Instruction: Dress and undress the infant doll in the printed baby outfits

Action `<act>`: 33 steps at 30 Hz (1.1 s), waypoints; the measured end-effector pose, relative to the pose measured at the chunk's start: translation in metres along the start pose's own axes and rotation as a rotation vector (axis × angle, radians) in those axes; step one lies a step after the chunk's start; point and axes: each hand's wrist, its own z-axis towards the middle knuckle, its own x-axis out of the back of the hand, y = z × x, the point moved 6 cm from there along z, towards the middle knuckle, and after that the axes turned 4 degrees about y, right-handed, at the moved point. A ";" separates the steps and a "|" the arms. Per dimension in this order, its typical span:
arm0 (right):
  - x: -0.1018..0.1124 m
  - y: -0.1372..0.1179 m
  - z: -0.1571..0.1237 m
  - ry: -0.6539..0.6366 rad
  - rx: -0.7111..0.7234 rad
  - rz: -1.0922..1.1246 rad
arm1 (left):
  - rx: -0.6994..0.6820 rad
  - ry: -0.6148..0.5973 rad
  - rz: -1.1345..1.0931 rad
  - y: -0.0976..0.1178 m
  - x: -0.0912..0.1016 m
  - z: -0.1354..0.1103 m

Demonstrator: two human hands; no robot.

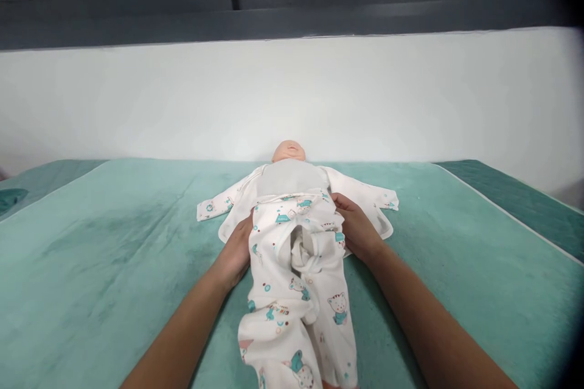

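A baby doll (289, 150) lies on its back, its head toward the wall. It wears white baby pants (278, 267) printed with cartoon animals, and its legs point toward me. A white long-sleeved baby jacket (356, 185) is spread open beneath it, the sleeves stretched out to both sides. At the left side of the waist, my left hand (238, 250) grips the edge of the pants, its fingertips partly hidden. My right hand (358, 228) is closed on the pants at the right side of the waist. Between the pant legs a gap shows bunched white cloth (303, 252).
The doll lies on a green padded surface (137, 279) with seams running along both sides. Behind it stands a white wall (182, 97), with a dark window frame (137, 18) and metal bars above.
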 end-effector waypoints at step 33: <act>0.010 -0.025 0.008 0.187 0.417 -0.572 | -0.371 0.241 0.509 0.026 0.017 0.026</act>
